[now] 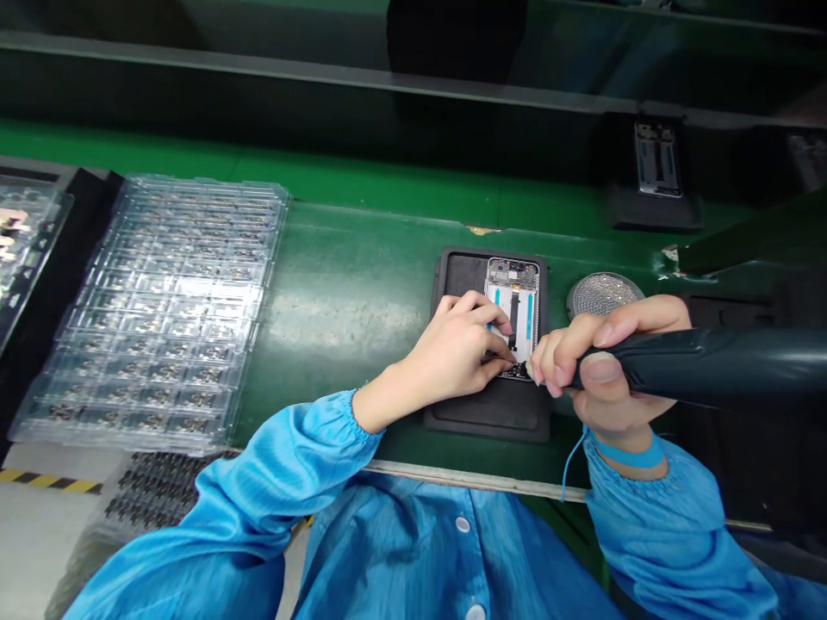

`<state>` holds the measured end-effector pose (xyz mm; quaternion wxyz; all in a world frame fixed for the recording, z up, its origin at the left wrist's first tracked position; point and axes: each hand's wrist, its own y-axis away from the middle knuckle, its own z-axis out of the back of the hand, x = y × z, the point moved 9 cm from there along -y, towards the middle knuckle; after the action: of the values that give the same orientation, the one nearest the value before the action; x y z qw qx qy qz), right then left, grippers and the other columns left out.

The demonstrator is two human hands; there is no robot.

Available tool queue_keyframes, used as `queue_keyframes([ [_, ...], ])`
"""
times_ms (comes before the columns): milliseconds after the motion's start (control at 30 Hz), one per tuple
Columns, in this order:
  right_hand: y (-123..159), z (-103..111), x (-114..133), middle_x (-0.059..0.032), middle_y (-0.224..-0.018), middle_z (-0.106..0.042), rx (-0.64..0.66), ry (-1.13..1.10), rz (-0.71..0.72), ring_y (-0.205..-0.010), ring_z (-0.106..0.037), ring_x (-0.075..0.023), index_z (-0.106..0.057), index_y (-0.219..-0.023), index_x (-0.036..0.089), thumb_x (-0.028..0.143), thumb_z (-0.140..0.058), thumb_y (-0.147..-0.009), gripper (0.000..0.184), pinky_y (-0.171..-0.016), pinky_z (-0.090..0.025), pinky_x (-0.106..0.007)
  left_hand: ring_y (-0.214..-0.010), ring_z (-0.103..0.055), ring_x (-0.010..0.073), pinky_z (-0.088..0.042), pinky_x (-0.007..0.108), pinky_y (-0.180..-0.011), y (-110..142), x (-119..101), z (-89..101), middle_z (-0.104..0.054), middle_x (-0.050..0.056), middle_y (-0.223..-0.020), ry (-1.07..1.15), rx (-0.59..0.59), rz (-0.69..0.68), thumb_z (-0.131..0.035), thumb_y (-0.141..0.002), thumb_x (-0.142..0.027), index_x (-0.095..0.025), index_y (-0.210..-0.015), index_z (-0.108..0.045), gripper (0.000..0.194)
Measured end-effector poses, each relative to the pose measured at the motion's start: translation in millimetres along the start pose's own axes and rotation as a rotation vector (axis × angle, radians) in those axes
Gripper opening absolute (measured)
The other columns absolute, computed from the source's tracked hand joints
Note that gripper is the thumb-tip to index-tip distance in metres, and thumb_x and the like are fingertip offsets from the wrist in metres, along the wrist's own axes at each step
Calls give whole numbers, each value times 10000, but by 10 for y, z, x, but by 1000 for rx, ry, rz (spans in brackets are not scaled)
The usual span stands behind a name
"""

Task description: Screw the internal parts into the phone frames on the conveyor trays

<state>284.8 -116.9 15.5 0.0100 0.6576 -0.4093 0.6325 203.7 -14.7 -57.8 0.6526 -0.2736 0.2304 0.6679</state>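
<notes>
The fingers of the left hand (452,344) are curled and close together, their tips resting on the lower end of an opened phone frame (512,297); whether they pinch a small part there cannot be told. The fingers of the right hand (600,370) are clamped around a dark electric screwdriver (711,362), with the thumb lying along its top. The screwdriver's tip is hidden among the fingers at the lower end of the phone frame, where the two hands almost meet.

The phone frame lies directly beneath the left fingertips, flat and upright in the view, with blue strips and a dark ribbon cable on its face. Under it and around both hands is a black rubber mat (458,275). Just beyond the right fingers lies a round metal mesh dish (604,294), beside the mat.

Behind the right wrist are a blue wrist strap (624,454) and its thin blue cord (568,465). Both arms are in blue smock sleeves (258,482), gathered at the cuffs.

Farther from the fingers, the mat sits on a green workbench (362,250). Well to the left of the left hand is a stack of clear plastic trays (168,310) holding rows of small parts, with another tray (26,250) past it. Well beyond the fingers, a second phone frame (657,159) lies on a black pad.
</notes>
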Motion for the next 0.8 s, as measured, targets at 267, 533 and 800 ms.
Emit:
queue_keyframes([
  [267,148,43,-105,74,-810,-713,18,77,-51,-546,-645,-150,-657,-1239,322,285,-864,-1150,228,-546,-603,-322,-1593,-616,424,-565,602,-1304,333,373,451,-616,279,-1732,-170,-319,389,-645,-1209,-291,-123,-1831,-583,647],
  [533,34,133,14,88,-737,-685,-50,23,42,-450,-562,-147,-685,-1206,309,308,-881,-1128,211,-446,-578,-314,-1176,-833,381,-705,512,-1033,364,617,399,-796,224,-1385,-261,-35,620,-437,-1238,-280,-88,-1761,-626,588],
  [800,-117,1327,201,114,-626,-581,-521,329,201,-415,-500,-144,-587,-1066,314,465,-990,-1030,432,-450,-565,-292,-1025,-763,251,-671,410,-1106,-22,1066,1353,-789,100,-1127,-170,-568,304,-624,-1149,-306,-186,-1460,-818,386],
])
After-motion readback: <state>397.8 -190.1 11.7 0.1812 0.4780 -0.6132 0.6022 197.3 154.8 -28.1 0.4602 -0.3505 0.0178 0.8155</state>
